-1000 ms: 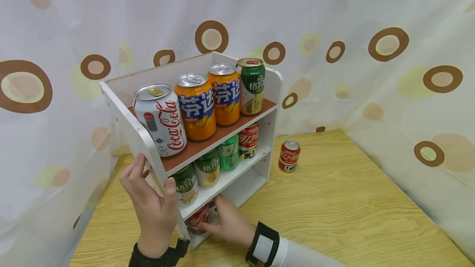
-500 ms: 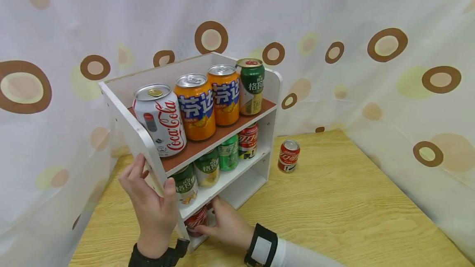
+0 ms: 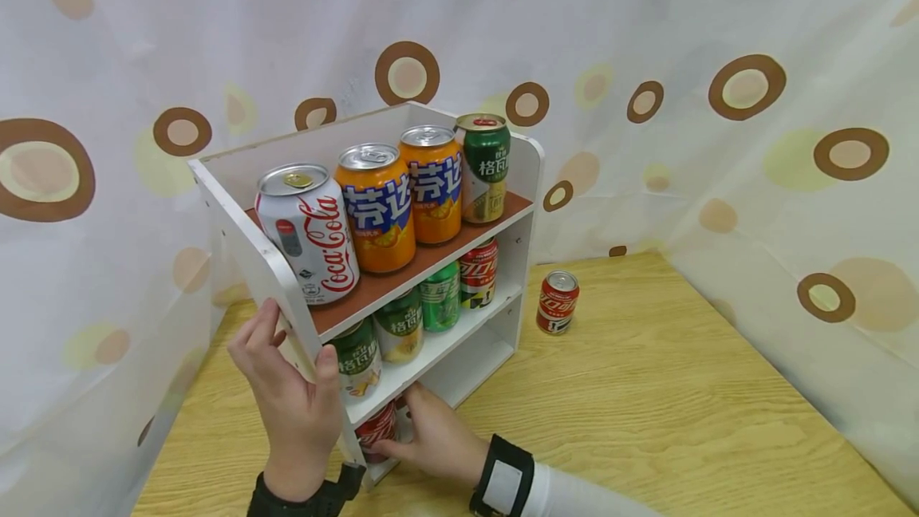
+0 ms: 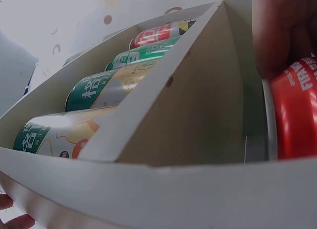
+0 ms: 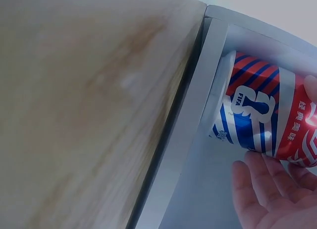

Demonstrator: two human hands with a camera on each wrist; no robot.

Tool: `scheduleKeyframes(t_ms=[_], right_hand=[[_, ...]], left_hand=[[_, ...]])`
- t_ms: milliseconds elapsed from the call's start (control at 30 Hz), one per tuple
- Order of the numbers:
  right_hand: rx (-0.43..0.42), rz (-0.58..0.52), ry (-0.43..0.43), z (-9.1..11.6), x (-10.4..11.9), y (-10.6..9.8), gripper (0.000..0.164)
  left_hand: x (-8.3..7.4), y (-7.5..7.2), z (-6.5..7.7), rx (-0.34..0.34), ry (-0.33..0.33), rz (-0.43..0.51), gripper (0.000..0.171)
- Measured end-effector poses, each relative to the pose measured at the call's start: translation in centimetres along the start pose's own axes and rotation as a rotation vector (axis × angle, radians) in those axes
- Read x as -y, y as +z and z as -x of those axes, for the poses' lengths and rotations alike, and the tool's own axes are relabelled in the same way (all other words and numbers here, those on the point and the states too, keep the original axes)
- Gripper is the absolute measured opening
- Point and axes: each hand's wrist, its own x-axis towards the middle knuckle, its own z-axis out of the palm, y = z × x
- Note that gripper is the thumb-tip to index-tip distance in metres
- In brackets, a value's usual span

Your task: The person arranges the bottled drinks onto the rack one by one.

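My left hand (image 3: 296, 401) holds the left side panel of a small white three-tier shelf rack (image 3: 253, 234), fingers along its outer face and thumb at the front edge. My right hand (image 3: 439, 433) reaches into the bottom tier and grips a red cola can (image 3: 377, 426) standing near the left panel. In the right wrist view, fingers (image 5: 255, 177) lie along one side of the can (image 5: 255, 107), the thumb across on the other. Its blue-and-red striped base stands at the tier's floor. The left wrist view shows the can's red top part (image 4: 299, 110) beneath the middle shelf.
The top tier holds a silver Coca-Cola can (image 3: 309, 234), two orange cans (image 3: 376, 214) and a green-gold can (image 3: 484, 170). Several green and red cans (image 3: 440, 297) stand on the middle tier. Another red can (image 3: 558, 303) stands on the wooden table (image 3: 646, 389), right of the rack.
The right hand and the red can in it have shifted slightly left, towards the side panel. The left hand stays in place on the rack.
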Motion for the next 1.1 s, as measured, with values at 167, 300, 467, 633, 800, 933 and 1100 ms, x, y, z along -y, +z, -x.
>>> scheduleKeyframes(t_ms=[167,300,467,633,800,933,1100], right_hand=[[-0.005,0.005,-0.011,0.0,-0.1,0.0,0.088],[-0.008,0.008,-0.013,0.1,-0.1,0.1,0.088],[0.029,0.002,-0.011,0.1,-0.2,-0.2,0.087],[0.088,0.027,0.013,0.2,-0.4,-1.8,0.086],[0.072,0.045,0.024,0.6,-0.8,-4.3,0.083],[0.024,0.049,0.01,0.9,-1.5,-6.1,0.083],[-0.029,0.022,0.021,1.4,-2.5,-8.0,0.072]], left_hand=[[0.0,0.0,0.0,-0.006,0.005,-0.002,0.078],[0.1,0.0,0.0,-0.001,0.005,-0.004,0.077],[0.2,0.0,0.0,0.005,0.005,-0.002,0.077],[0.1,-0.1,0.1,0.016,0.0,-0.008,0.078],[0.0,-0.1,0.0,0.017,-0.003,-0.01,0.078],[0.0,-0.1,0.0,0.016,-0.007,-0.011,0.078],[0.1,-0.1,0.2,0.025,-0.014,-0.008,0.08]])
